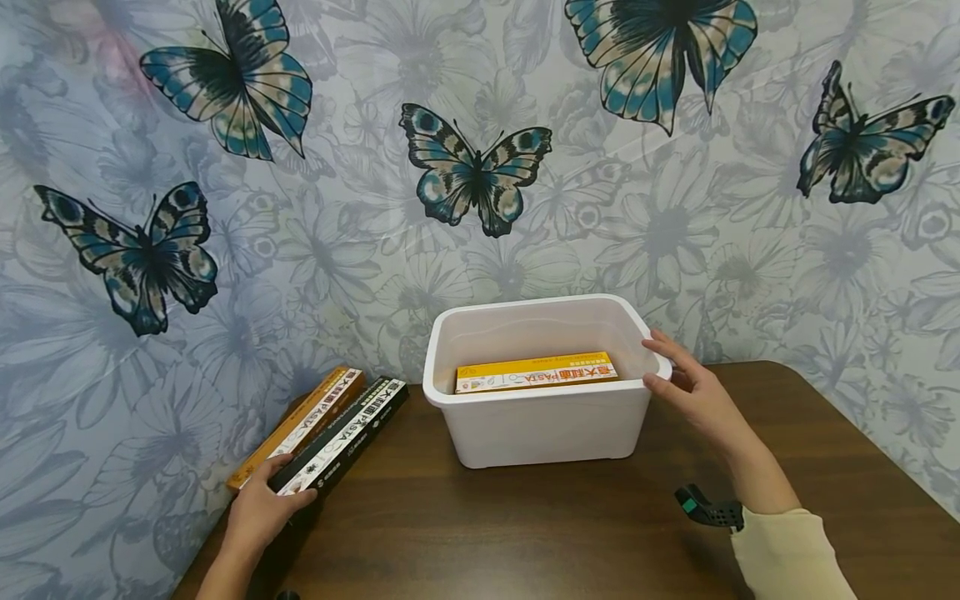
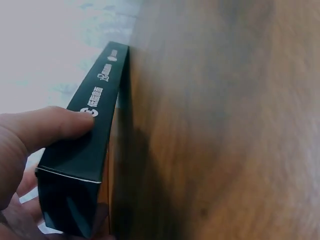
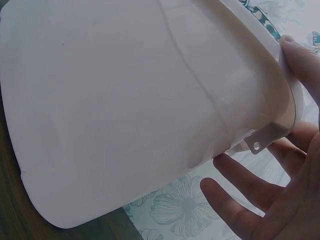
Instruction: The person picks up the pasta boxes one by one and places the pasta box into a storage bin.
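Observation:
My left hand (image 1: 258, 510) grips the near end of a black pasta box (image 1: 341, 433). In the left wrist view the thumb lies along the side of the black box (image 2: 95, 115), with fingers partly hidden behind it. A yellow-orange pasta box (image 1: 300, 423) lies right beside it on the left. At the right end of a white plastic bin (image 1: 547, 429), my right hand (image 1: 693, 387) holds the rim. The right wrist view has the thumb on the rim of the bin (image 3: 125, 110) and fingers below its edge. Another yellow pasta box (image 1: 536, 372) lies inside the bin.
The brown wooden table (image 1: 487, 533) meets a wall covering (image 1: 345, 275) with butterflies and flowers right behind the bin. A black band (image 1: 708, 508) is on the right wrist. A small dark object (image 1: 288, 595) shows at the bottom edge.

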The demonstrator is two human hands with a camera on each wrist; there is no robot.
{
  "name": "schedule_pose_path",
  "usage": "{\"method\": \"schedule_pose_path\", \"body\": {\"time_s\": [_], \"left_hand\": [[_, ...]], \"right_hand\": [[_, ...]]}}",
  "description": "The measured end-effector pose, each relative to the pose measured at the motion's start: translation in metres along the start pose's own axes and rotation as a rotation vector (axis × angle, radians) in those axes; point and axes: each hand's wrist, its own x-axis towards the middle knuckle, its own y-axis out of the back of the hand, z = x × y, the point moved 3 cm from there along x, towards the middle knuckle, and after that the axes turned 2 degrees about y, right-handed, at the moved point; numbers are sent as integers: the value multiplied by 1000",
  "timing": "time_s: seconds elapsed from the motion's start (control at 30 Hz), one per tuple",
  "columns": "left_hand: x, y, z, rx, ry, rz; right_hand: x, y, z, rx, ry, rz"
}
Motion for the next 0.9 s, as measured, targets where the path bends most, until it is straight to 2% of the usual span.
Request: {"method": "schedule_pose_path", "body": {"time_s": [0.13, 0.2, 0.4, 0.5, 0.67, 0.8, 0.9], "left_hand": [[-2, 0, 5, -73, 21, 27], [-3, -1, 5, -130, 23, 68], [-6, -3, 10, -323, -45, 308], [-6, -3, 12, -386, -44, 377], [-6, -3, 14, -496, 3, 393], [-7, -2, 15, -668, 41, 385], [-8, -1, 18, -803, 41, 394]], "right_hand": [[0, 0, 0, 6, 5, 1], [0, 0, 1, 4, 3, 1], [0, 0, 2, 3, 17, 5], [1, 0, 2, 1, 22, 7], [0, -1, 1, -10, 17, 10], [0, 0, 1, -9, 19, 10], [0, 0, 1, -5, 21, 12]]}}
